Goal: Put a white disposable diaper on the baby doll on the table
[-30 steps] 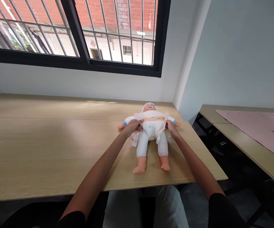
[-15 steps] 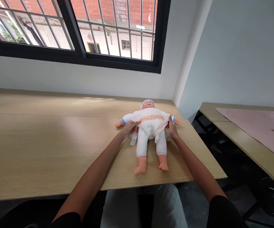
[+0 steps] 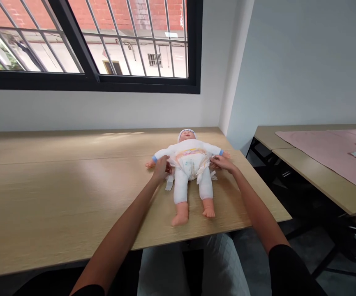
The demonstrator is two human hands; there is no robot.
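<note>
A baby doll in a white suit lies on its back on the wooden table, head toward the window wall and bare feet toward me. Around its hips sits a white diaper with a coloured waistband, its sides loose and ruffled. At the diaper's left edge, my left hand is closed, fingers bent round the side panel; a white tab hangs below. My right hand pinches the diaper's right edge beside the doll's blue cuff. The fingertips of both hands are partly hidden.
The table has its front edge just before my knees. Right of it, across a gap, stands a second table with a pink cloth and a partly visible doll-like thing at the frame edge. A barred window is ahead.
My right hand has turned from upright alongside the diaper to reaching inward at its edge. My left hand has shifted slightly outward and its fingers now point up. The camera view has tilted a little.
</note>
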